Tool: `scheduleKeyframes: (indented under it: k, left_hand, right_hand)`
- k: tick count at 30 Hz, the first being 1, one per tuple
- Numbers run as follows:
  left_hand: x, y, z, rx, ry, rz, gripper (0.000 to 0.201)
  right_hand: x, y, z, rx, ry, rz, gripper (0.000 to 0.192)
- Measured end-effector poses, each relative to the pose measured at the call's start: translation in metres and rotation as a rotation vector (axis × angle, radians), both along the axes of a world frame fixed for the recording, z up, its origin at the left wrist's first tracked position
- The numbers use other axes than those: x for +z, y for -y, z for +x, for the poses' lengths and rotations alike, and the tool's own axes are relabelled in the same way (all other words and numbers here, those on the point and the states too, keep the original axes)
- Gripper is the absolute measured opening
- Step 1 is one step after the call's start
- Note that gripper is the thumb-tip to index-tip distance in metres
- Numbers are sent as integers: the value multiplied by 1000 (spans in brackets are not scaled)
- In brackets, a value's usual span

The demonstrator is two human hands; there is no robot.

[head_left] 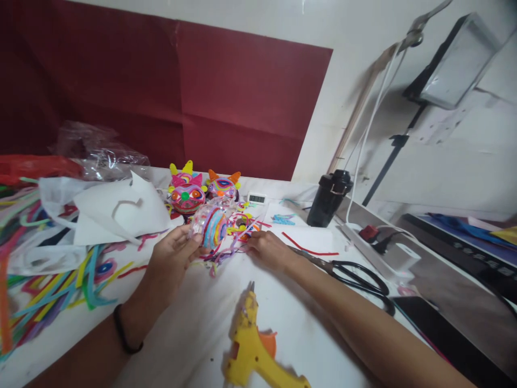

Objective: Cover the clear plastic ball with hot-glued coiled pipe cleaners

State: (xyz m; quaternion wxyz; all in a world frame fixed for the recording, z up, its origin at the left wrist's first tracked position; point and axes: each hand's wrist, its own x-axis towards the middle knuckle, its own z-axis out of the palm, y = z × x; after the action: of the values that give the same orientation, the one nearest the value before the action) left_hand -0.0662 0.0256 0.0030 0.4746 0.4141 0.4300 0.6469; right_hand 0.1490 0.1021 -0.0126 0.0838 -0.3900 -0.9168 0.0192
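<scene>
Head view: left hand (pixel 174 249) clasps the striped ball (pixel 215 229) by its left side over the bench (pixel 181 328); right hand (pixel 269 250) lies right of the ball, its grip too hidden to judge.

Single view, head-worn: looking forward and down, close range; bench (pixel 181 334) across the lower frame, wall (pixel 355 32) facing, across the upper frame.
</scene>
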Motion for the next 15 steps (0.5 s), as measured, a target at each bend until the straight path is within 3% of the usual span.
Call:
scheduleKeyframes:
  k: [10,15]
  left_hand:
    - [-1,2,2,-11,-16,-10,30]
    - [-3,4,7,-47,22,-2,24]
  right_hand:
    - [16,6,28,-100,-21,84,26]
    - [12,17,40,-67,-48,124,15]
